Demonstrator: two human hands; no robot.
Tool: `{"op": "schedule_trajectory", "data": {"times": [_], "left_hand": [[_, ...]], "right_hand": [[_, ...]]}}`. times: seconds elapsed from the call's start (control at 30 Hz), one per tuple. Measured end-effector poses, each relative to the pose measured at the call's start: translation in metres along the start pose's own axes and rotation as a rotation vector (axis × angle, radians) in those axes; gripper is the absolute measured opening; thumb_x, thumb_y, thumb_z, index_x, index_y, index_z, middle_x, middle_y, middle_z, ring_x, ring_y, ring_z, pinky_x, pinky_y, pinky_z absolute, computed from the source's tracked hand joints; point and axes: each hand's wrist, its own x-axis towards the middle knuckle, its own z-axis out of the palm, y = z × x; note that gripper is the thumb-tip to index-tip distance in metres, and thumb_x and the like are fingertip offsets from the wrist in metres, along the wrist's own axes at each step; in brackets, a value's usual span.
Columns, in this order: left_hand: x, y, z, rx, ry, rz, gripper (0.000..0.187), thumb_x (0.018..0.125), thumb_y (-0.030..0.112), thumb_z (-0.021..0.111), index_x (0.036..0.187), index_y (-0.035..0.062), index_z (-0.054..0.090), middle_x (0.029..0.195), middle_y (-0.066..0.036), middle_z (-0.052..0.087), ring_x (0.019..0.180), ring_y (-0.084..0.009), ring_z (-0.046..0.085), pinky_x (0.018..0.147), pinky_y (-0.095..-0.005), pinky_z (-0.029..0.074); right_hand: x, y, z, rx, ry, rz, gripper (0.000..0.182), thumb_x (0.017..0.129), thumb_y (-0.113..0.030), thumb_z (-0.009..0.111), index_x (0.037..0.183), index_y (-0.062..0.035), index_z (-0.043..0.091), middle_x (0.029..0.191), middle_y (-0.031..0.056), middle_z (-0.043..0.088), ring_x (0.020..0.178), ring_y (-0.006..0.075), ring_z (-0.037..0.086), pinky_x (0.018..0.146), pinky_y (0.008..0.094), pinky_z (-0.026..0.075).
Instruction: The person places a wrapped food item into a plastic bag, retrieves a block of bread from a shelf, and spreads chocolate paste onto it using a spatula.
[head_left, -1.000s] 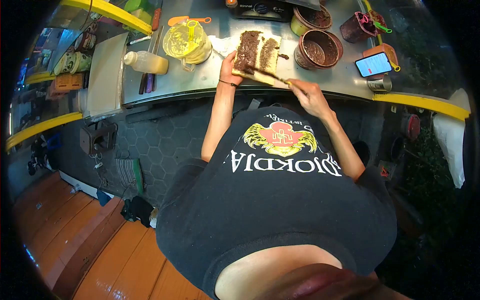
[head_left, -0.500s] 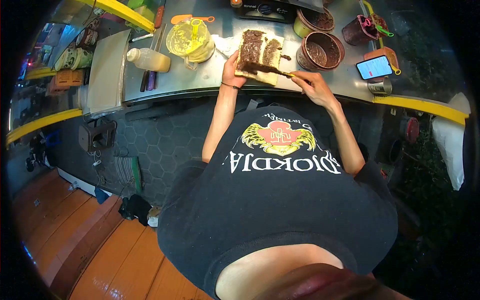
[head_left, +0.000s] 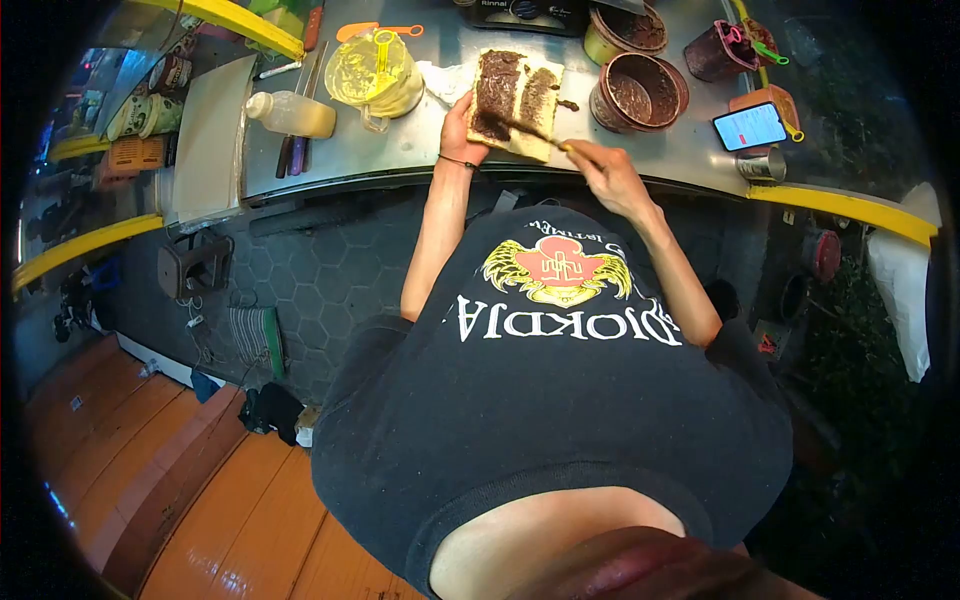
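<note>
My left hand supports the near left edge of a pale piece of bread, thumb at its side and the other fingers hidden underneath. Dark brown chocolate spread covers most of its left half and a narrower band on the right; the near right corner is bare. Closed around the handle of a spreading knife is my right hand. The knife's dark blade lies across the near part of the bread, its tip over the chocolate on the left. White paper lies beside the bread.
Brown-smeared tubs stand right of the bread, a phone and a metal can farther right. To the left are a tub of yellow spread, a squeeze bottle and knives. A stove sits behind.
My right hand has drawn slightly left and toward me, and the knife's tip has moved left over the bread. My left hand still holds the bread in nearly the same place.
</note>
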Motion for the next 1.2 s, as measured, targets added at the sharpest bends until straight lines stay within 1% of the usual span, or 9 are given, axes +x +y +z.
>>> {"op": "schedule_trajectory", "data": {"times": [0.1, 0.3, 0.47, 0.57, 0.6, 0.77, 0.97, 1.13, 1.2], "left_hand": [[-0.004, 0.004, 0.005, 0.074, 0.008, -0.063, 0.041, 0.101, 0.025, 0.031, 0.126, 0.0001, 0.051, 0.120, -0.013, 0.062, 0.109, -0.0257, 0.060, 0.098, -0.0406, 0.046], [-0.004, 0.006, 0.002, 0.079, -0.121, -0.006, 0.039, 0.101, 0.025, 0.037, 0.130, 0.0024, 0.049, 0.120, -0.012, 0.061, 0.109, -0.0242, 0.060, 0.096, -0.0388, 0.047], [-0.005, 0.006, 0.002, 0.070, -0.118, 0.012, 0.039, 0.102, 0.023, 0.034, 0.131, 0.0013, 0.048, 0.127, -0.013, 0.057, 0.114, -0.0247, 0.057, 0.100, -0.0396, 0.045], [0.000, 0.008, -0.005, 0.044, -0.094, -0.025, 0.039, 0.101, 0.024, 0.035, 0.129, 0.0011, 0.050, 0.125, -0.013, 0.059, 0.113, -0.0257, 0.058, 0.100, -0.0410, 0.044], [0.000, 0.007, -0.008, 0.041, -0.068, -0.033, 0.039, 0.101, 0.025, 0.035, 0.128, 0.0009, 0.051, 0.123, -0.013, 0.060, 0.111, -0.0262, 0.059, 0.099, -0.0413, 0.044], [0.003, 0.005, -0.020, -0.071, -0.174, -0.091, 0.040, 0.100, 0.027, 0.036, 0.125, -0.0003, 0.052, 0.120, -0.015, 0.061, 0.109, -0.0288, 0.060, 0.098, -0.0432, 0.045], [0.009, 0.008, -0.031, -0.130, -0.174, -0.112, 0.040, 0.101, 0.024, 0.033, 0.126, -0.0017, 0.051, 0.122, -0.016, 0.060, 0.111, -0.0298, 0.058, 0.100, -0.0436, 0.044], [0.003, 0.000, -0.013, -0.041, -0.052, -0.034, 0.040, 0.101, 0.023, 0.032, 0.126, -0.0008, 0.051, 0.120, -0.015, 0.061, 0.110, -0.0280, 0.059, 0.099, -0.0416, 0.045], [-0.005, 0.002, 0.007, 0.087, -0.085, 0.023, 0.040, 0.101, 0.020, 0.032, 0.134, 0.0012, 0.045, 0.128, -0.013, 0.057, 0.116, -0.0257, 0.056, 0.102, -0.0390, 0.043]], "right_hand": [[-0.005, 0.003, 0.006, -0.040, 0.008, -0.227, 0.022, 0.089, -0.011, 0.060, 0.108, 0.0009, 0.064, 0.086, 0.0224, 0.065, 0.072, 0.0330, 0.066, 0.065, 0.0354, 0.049], [-0.004, 0.014, -0.010, 0.244, 0.114, 0.259, 0.023, 0.091, -0.014, 0.059, 0.108, 0.0004, 0.064, 0.080, 0.0179, 0.067, 0.060, 0.0201, 0.059, 0.058, 0.0338, 0.046], [0.002, 0.021, 0.001, -0.038, 0.169, -0.008, 0.019, 0.090, -0.013, 0.058, 0.103, -0.0007, 0.065, 0.081, 0.0239, 0.062, 0.068, 0.0384, 0.061, 0.060, 0.0379, 0.047], [-0.015, 0.023, -0.002, -0.075, -0.036, -0.129, 0.021, 0.090, -0.010, 0.059, 0.106, 0.0019, 0.065, 0.085, 0.0226, 0.065, 0.068, 0.0229, 0.064, 0.064, 0.0351, 0.048], [-0.021, 0.019, -0.004, -0.027, -0.007, -0.095, 0.020, 0.088, -0.011, 0.061, 0.104, -0.0009, 0.066, 0.087, 0.0234, 0.065, 0.077, 0.0383, 0.064, 0.067, 0.0381, 0.050], [-0.025, 0.020, 0.002, 0.089, 0.152, 0.032, 0.022, 0.086, -0.010, 0.063, 0.106, 0.0000, 0.065, 0.092, 0.0237, 0.065, 0.081, 0.0368, 0.066, 0.071, 0.0379, 0.051], [-0.038, 0.013, 0.005, -0.024, 0.082, -0.179, 0.020, 0.086, -0.008, 0.062, 0.103, 0.0031, 0.066, 0.092, 0.0213, 0.067, 0.078, 0.0359, 0.066, 0.070, 0.0373, 0.052], [-0.030, 0.006, 0.010, -0.114, 0.151, 0.000, 0.019, 0.085, -0.006, 0.062, 0.102, 0.0018, 0.065, 0.086, 0.0206, 0.067, 0.074, 0.0372, 0.065, 0.067, 0.0387, 0.051], [-0.036, 0.007, 0.011, -0.127, 0.099, -0.173, 0.020, 0.084, -0.005, 0.063, 0.103, 0.0011, 0.065, 0.084, 0.0206, 0.067, 0.075, 0.0369, 0.065, 0.068, 0.0391, 0.051]]}}
